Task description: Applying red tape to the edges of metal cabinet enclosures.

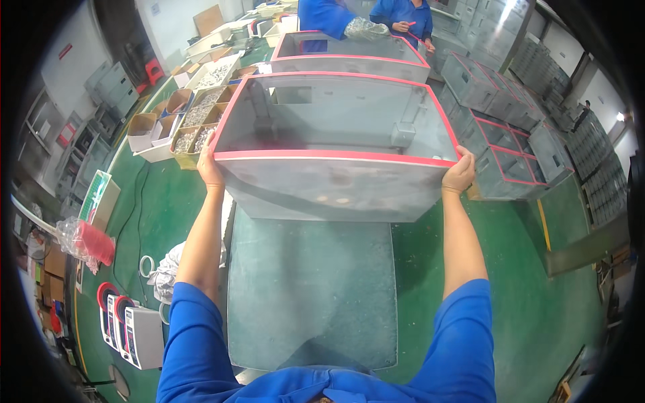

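Note:
A large grey metal cabinet shell [316,188], open on top with red edging around its rim, sits at the far end of the green-topped workbench [312,289]. My left hand [208,164] grips its near left corner, fingers on the outer side. At the near right corner my right hand [459,173] holds it the same way, thumb by the red edge. Both arms reach forward, spread wide. Inside the shell are small brackets and a rectangular cutout in the far wall. The undersides of my fingers are partly hidden.
A second red-edged cabinet shell [349,67] stands just beyond, with a gloved co-worker's hand [366,29] over it. Boxes of small parts [201,107] line the left. More cabinets [504,148] are stacked at right. White machines with red reels [138,332] lie lower left.

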{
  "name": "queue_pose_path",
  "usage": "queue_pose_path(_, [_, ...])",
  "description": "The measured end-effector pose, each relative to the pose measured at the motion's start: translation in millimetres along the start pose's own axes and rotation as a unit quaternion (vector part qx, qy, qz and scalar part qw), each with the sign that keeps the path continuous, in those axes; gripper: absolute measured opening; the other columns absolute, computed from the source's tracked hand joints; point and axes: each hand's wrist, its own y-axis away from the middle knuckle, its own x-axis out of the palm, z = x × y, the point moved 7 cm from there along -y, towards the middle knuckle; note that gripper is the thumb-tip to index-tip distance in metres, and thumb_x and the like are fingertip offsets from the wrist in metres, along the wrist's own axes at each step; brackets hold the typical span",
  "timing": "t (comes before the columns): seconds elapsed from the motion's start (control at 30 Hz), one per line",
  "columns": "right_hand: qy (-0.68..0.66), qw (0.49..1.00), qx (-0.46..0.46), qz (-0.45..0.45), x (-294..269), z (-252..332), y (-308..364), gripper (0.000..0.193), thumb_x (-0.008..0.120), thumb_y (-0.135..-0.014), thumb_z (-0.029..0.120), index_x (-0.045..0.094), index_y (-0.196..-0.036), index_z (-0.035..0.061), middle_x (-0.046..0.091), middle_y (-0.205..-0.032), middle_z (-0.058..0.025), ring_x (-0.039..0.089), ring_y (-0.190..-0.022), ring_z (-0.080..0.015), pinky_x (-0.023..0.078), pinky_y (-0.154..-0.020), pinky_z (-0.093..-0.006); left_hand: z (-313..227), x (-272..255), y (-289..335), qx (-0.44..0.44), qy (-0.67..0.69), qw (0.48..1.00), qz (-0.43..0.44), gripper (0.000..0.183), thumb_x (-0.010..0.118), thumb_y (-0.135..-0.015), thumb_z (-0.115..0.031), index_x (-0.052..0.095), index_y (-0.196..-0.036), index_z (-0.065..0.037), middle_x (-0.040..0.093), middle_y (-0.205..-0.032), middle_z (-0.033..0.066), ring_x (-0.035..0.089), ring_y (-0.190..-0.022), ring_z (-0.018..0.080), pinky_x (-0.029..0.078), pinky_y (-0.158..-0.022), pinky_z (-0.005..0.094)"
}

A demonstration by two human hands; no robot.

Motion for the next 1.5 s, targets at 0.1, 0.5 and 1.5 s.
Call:
queue_pose_path(0.1, [0.006, 1.000, 0.006, 0.003, 0, 2, 3, 0.032, 0.032, -0.086, 0.016, 0.061, -0.083, 0.0012, 0.062, -0.087, -0.0110, 0.058, -0.083, -0.0266, 0.045, -0.075, -0.0335, 2, -2, 0, 0.002, -0.004, 1.000, 0.002, 0.043, 0.034, -0.087, -0.019, 0.050, -0.114, 0.009, 0.051, -0.119, 0.0150, 0.044, -0.114, 0.0222, 0.028, -0.099, 0.0313])
queue_pose_path(0.5, [-0.010, 1.000, 0.011, -0.002, 0, 3, 0, 0.029, 0.034, -0.085, 0.014, 0.060, -0.082, 0.0013, 0.061, -0.087, -0.0108, 0.058, -0.084, -0.0265, 0.045, -0.075, -0.0328, 8, -4, 0, 0.015, -0.018, 1.000, 0.002, 0.046, 0.034, -0.087, -0.024, 0.049, -0.115, 0.009, 0.051, -0.118, 0.0144, 0.044, -0.114, 0.0220, 0.028, -0.099, 0.0307])
queue_pose_path(1.5, [-0.019, 1.000, 0.010, -0.010, -1, 4, 6, 0.025, 0.036, -0.084, 0.014, 0.059, -0.080, 0.0055, 0.060, -0.084, -0.0101, 0.057, -0.081, -0.0282, 0.044, -0.072, -0.0343, 27, -20, -3, -0.002, 0.006, 1.000, 0.024, 0.040, 0.032, -0.089, -0.017, 0.049, -0.115, 0.008, 0.051, -0.118, 0.0143, 0.046, -0.109, 0.0217, 0.029, -0.098, 0.0317])
